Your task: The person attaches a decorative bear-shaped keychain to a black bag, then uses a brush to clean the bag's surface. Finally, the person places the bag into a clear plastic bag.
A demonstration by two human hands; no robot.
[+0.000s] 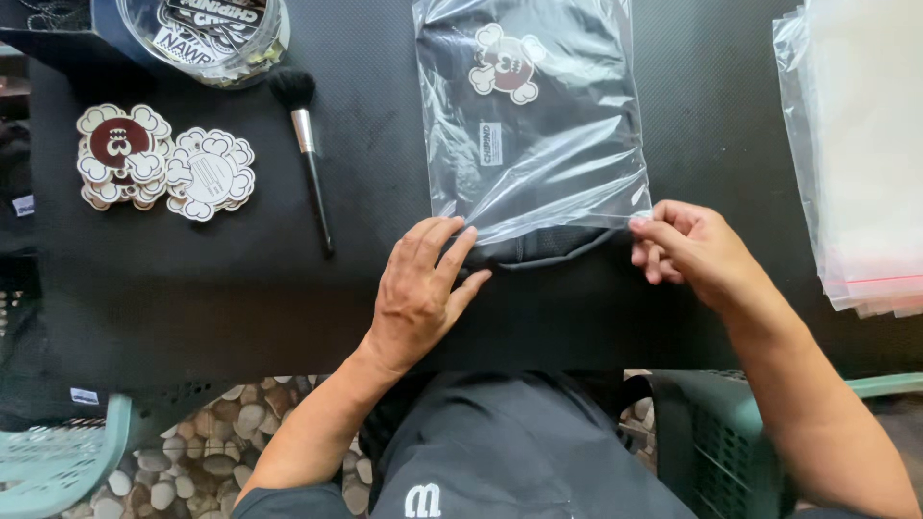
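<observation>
I have one clear plastic bag point(534, 115) lying in front of me on the black table point(240, 288), and inside it sits one folded black garment point(538, 245) with a cartoon sticker and a small label showing through the film; the garment's near edge pokes out of the bag's open mouth. My left hand point(418, 288) lies flat, fingers together, pressing on that edge at the bag's near left corner, clamped on nothing. My right hand point(687, 250) pinches the bag's near right corner between thumb and fingertips. To my right lies one stack of empty clear bags point(856, 154), too many to count. To my left I count two piles of flower-shaped stickers point(163, 163), just beside each other, and one soft brush point(306, 135). One round clear tub point(216, 34) at the far edge holds more stickers.
</observation>
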